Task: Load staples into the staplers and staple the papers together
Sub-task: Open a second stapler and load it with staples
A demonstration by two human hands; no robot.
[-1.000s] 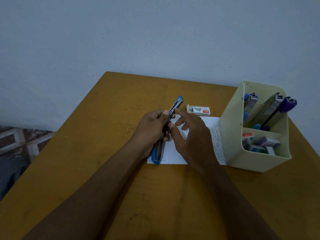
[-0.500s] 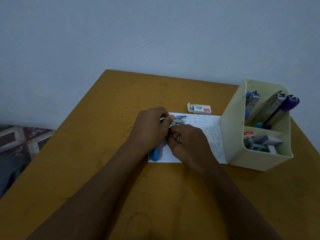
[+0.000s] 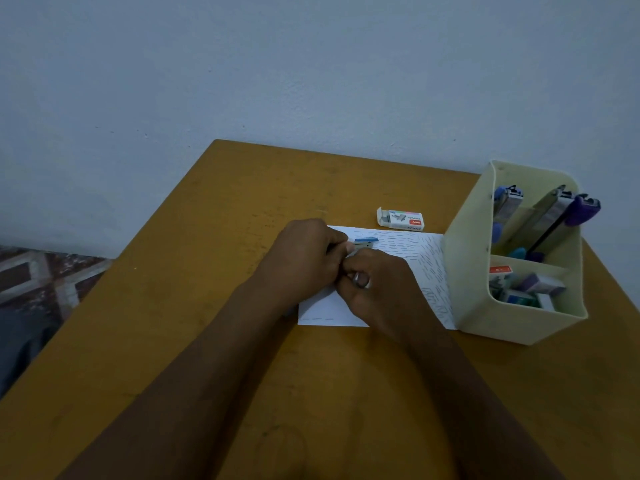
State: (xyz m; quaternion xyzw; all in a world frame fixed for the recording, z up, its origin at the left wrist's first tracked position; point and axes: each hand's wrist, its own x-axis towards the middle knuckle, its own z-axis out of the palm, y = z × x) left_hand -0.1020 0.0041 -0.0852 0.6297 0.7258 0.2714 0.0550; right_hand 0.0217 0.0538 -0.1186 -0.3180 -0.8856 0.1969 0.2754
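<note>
Gripping the blue stapler (image 3: 365, 241), both hands point its nose rightward.

A brown wooden desk (image 3: 214, 306) stands against a pale blue-grey wall (image 3: 277, 71). Left of the desk, lower down, lies a floor (image 3: 38, 282) with a reddish-brown and pale tile pattern. The desk's surface shows dark scuffs and smudges.
</note>
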